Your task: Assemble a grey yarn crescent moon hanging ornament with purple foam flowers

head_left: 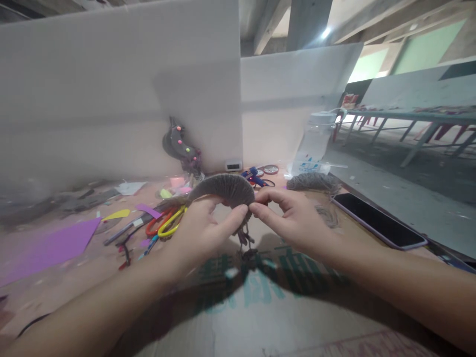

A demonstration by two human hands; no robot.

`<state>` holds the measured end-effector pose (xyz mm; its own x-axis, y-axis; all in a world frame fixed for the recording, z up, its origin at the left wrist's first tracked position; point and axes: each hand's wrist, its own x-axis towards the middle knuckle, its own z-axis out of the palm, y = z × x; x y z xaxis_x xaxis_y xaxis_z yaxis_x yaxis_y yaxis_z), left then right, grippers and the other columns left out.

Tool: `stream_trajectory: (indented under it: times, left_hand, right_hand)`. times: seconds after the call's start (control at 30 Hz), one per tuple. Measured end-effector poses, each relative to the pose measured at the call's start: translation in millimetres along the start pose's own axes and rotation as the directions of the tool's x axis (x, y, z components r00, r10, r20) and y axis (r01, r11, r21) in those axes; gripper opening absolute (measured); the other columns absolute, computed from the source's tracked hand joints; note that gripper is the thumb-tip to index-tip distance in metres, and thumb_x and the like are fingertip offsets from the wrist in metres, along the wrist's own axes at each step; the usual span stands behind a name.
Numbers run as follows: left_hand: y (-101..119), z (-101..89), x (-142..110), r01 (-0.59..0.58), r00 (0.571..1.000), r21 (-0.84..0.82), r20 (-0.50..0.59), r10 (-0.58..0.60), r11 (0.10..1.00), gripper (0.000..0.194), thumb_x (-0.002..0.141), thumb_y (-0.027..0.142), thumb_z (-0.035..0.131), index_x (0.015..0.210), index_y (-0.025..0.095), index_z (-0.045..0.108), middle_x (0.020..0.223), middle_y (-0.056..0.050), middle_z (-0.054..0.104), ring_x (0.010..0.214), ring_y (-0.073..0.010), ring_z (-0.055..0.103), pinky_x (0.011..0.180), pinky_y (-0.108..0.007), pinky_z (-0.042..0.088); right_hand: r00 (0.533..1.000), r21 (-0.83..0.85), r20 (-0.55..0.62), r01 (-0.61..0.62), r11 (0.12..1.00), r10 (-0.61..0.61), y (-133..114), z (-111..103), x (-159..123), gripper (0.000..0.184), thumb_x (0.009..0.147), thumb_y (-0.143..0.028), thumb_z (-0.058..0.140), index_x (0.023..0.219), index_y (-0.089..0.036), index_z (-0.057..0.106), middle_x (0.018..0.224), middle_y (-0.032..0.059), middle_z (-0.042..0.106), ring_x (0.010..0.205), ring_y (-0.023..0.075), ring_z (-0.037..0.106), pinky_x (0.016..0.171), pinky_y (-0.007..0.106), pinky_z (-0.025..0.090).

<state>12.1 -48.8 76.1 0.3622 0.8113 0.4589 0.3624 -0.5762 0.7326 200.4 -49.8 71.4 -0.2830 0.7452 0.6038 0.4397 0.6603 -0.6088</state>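
Observation:
A grey, yarn-wrapped crescent is held up in front of me, its curve arching upward. My left hand is closed around its lower left side, with the thumb pressed toward the right end. At that right end, my right hand pinches thumb and forefinger together against the crescent. Dark strands of yarn dangle below it over a board with green lettering. Just left of my left hand lie scissors with yellow handles. Behind my right hand rests a skein of grey yarn.
A similar grey crescent with coloured dots stands against the white partition. Purple sheet and scraps lie left. A blue glue gun and small clock sit behind; a bottle and phone are right.

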Motion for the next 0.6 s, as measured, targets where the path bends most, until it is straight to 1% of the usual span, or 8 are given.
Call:
stream_trajectory:
  times: [0.07, 0.13, 0.2, 0.27, 0.33, 0.37, 0.47, 0.6]
  left_hand:
    - [-1, -0.8, 0, -0.012, 1.0, -0.014, 0.0, 0.012, 1.0, 0.024, 0.091, 0.037, 0.055, 0.099, 0.019, 0.07, 0.094, -0.005, 0.072, 0.085, -0.0196, 0.065, 0.078, -0.032, 0.054]
    - [-4, -2.6, 0, -0.036, 0.999, -0.036, 0.014, 0.036, 0.999, 0.026, 0.09, 0.041, 0.058, 0.1, 0.02, 0.07, 0.099, -0.005, 0.072, 0.091, -0.021, 0.065, 0.084, -0.034, 0.052]
    - [-10, -4.8, 1, -0.06, 0.997, -0.109, 0.036, 0.064, 0.992, 0.031, 0.091, 0.046, 0.057, 0.1, 0.021, 0.07, 0.103, -0.006, 0.071, 0.098, -0.0224, 0.064, 0.091, -0.036, 0.05]
    - [-18, -5.8, 2, -0.081, 0.996, -0.207, 0.008, 0.085, 0.975, 0.041, 0.094, 0.054, 0.046, 0.097, 0.021, 0.07, 0.103, -0.008, 0.07, 0.099, -0.0229, 0.063, 0.093, -0.038, 0.049]
    - [-26, -5.1, 5, -0.098, 0.994, -0.274, -0.067, 0.082, 0.957, 0.054, 0.095, 0.061, 0.034, 0.093, 0.02, 0.068, 0.098, -0.009, 0.069, 0.095, -0.0231, 0.063, 0.09, -0.039, 0.05]
    - [-30, -4.2, 6, -0.097, 0.993, -0.285, -0.093, 0.073, 0.954, 0.057, 0.095, 0.063, 0.03, 0.092, 0.02, 0.067, 0.096, -0.01, 0.069, 0.092, -0.0231, 0.063, 0.088, -0.04, 0.05]
    - [-35, -1.8, 10, -0.052, 0.993, -0.255, -0.113, 0.024, 0.965, 0.056, 0.093, 0.065, 0.035, 0.088, 0.019, 0.065, 0.092, -0.01, 0.069, 0.088, -0.023, 0.062, 0.085, -0.039, 0.051]
    - [-30, -1.8, 12, 0.005, 0.992, -0.228, -0.121, -0.034, 0.974, 0.042, 0.092, 0.056, 0.049, 0.076, 0.02, 0.063, 0.081, -0.005, 0.067, 0.084, -0.0213, 0.062, 0.084, -0.035, 0.05]
  right_hand:
    - [1.0, 0.007, 0.003, -0.007, 1.0, 0.007, 0, 0, 0, 0.016, 0.088, -0.03, 0.059, 0.075, -0.02, 0.063, 0.076, 0.0, 0.069, 0.071, 0.0137, 0.061, 0.065, 0.026, 0.047]
    - [1.0, 0.033, 0.006, -0.024, 0.999, 0.024, 1, 0, -1, 0.015, 0.088, -0.03, 0.06, 0.077, -0.02, 0.064, 0.077, 0.0004, 0.069, 0.072, 0.014, 0.061, 0.068, 0.027, 0.047]
    - [0.998, 0.088, 0.016, -0.055, 0.995, 0.054, 1, -1, 0, 0.016, 0.089, -0.03, 0.059, 0.079, -0.019, 0.065, 0.078, 0.0009, 0.068, 0.074, 0.0142, 0.061, 0.07, 0.027, 0.047]
    - [0.996, 0.165, 0.032, -0.091, 0.982, 0.087, 2, -1, 1, 0.017, 0.089, -0.031, 0.058, 0.08, -0.019, 0.065, 0.078, 0.0011, 0.066, 0.075, 0.0142, 0.06, 0.072, 0.028, 0.047]
    - [0.991, 0.237, 0.043, -0.13, 0.963, 0.123, 3, -1, 3, 0.018, 0.089, -0.032, 0.057, 0.079, -0.018, 0.064, 0.075, 0.0007, 0.064, 0.073, 0.0137, 0.059, 0.07, 0.028, 0.047]
    - [0.989, 0.265, 0.044, -0.147, 0.953, 0.14, 3, -1, 4, 0.018, 0.088, -0.032, 0.058, 0.078, -0.018, 0.063, 0.074, 0.0004, 0.062, 0.072, 0.0135, 0.058, 0.069, 0.028, 0.047]
    - [0.984, 0.295, 0.049, -0.181, 0.938, 0.174, 4, -1, 5, 0.018, 0.087, -0.032, 0.058, 0.076, -0.019, 0.062, 0.071, -0.0002, 0.06, 0.069, 0.0129, 0.056, 0.067, 0.027, 0.047]
    - [0.986, 0.28, 0.066, -0.168, 0.945, 0.156, 4, 0, 5, 0.018, 0.087, -0.032, 0.058, 0.077, -0.019, 0.063, 0.073, -0.0001, 0.06, 0.07, 0.0128, 0.055, 0.069, 0.028, 0.046]
